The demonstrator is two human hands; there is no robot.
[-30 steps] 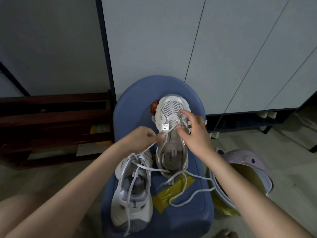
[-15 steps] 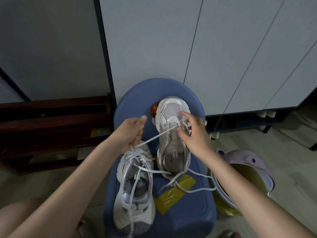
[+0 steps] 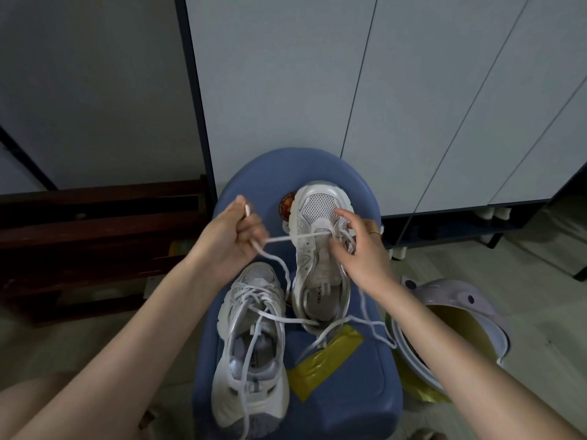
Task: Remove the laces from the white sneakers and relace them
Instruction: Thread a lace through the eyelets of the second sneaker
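We have the white flat shoelace (image 3: 287, 239) as the thing in play: one run stretches taut and nearly level across mid-frame, from the toe-end eyelets of the far white mesh sneaker (image 3: 319, 252) leftward into the left hand (image 3: 230, 235). Its plastic tip pokes up above that fist, and slack drops from the fist down toward lower centre. The rest of the lace trails off the shoe's heel end in loose loops at lower right.

Left hand: fingers curled round the lace, gripping it. Right hand (image 3: 359, 249): fingers lie over the shoe's lace area and seem to pinch or steady strands by the eyelets; index extended onto the mesh toe. We cannot tell exactly which strand it holds.

Key relation: the taut run's long axis goes left-right, the sneaker's runs top-bottom of frame, toe up. Lace lies right of the left fingers, and the eyelet exit sits just beside the right fingertips, so the right hand is nearer the shoe and the left nearer the free end. We judge the pull-through goes leftward, away from the shoe, with the right hand bracing.

Second white sneaker (image 3: 252, 338), lower centre, is loosely laced. Both sit on a blue rounded plastic stool (image 3: 349, 392), with a yellow packet (image 3: 324, 360) just beside the far shoe's heel
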